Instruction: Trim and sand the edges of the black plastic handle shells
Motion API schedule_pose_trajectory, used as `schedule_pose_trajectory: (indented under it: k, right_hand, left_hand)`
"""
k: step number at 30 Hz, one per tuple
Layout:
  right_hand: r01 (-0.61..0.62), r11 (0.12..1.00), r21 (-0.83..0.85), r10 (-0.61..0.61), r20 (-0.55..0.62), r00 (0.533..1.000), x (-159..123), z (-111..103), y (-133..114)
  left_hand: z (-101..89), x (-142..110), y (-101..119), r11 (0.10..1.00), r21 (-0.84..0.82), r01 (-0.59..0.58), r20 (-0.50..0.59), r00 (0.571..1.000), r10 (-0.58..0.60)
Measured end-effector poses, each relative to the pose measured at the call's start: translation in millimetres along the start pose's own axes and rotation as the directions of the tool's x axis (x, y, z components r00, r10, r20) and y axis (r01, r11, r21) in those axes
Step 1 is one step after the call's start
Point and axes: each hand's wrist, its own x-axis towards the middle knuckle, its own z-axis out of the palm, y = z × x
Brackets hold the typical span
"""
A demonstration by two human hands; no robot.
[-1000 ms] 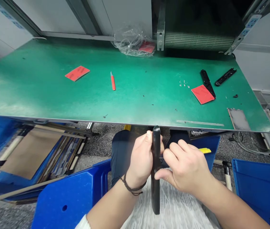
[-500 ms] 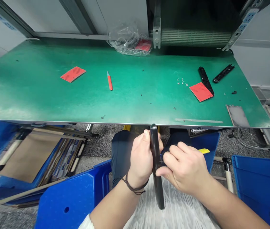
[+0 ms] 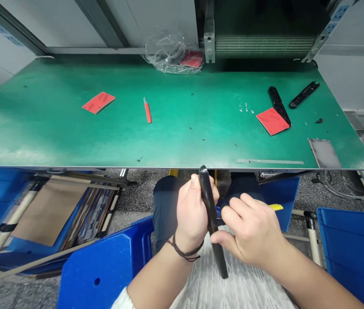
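My left hand is closed around the upper half of a long, smooth black plastic part, held tilted above my lap. Its rounded top end points toward the table and its lower end toward my body. My right hand is curled in a fist around a yellow-handled knife; only the handle's end sticks out behind the fingers. The knife's working end is hidden between the hand and the part. My right thumb presses against the black part's side, below my left hand.
On the green table lie a red-handled blade, red sandpaper-like sheets, black plastic pieces and a grey plate. A clear plastic bag sits at the back. Blue bins and a blue stool flank me.
The black part has tilted, its lower end swinging to the right. Both hands keep their grip and have barely moved; the view has shifted slightly.
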Motion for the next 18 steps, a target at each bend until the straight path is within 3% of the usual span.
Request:
schedule_pose_trajectory:
  k: [9,18]
  right_hand:
    - [0.025,0.999,-0.027,-0.025,0.008,1.0,-1.9,-2.5,-1.0]
    - [0.057,0.997,-0.043,-0.055,0.048,0.997,-4.2,-3.3,-1.5]
  left_hand:
    - [0.9,0.5,0.3,0.999,0.051,-0.006,-0.002,1.0,0.006]
    - [-1.6,5.1,-0.3,1.0,-0.01,0.023,0.026,0.999,-0.023]
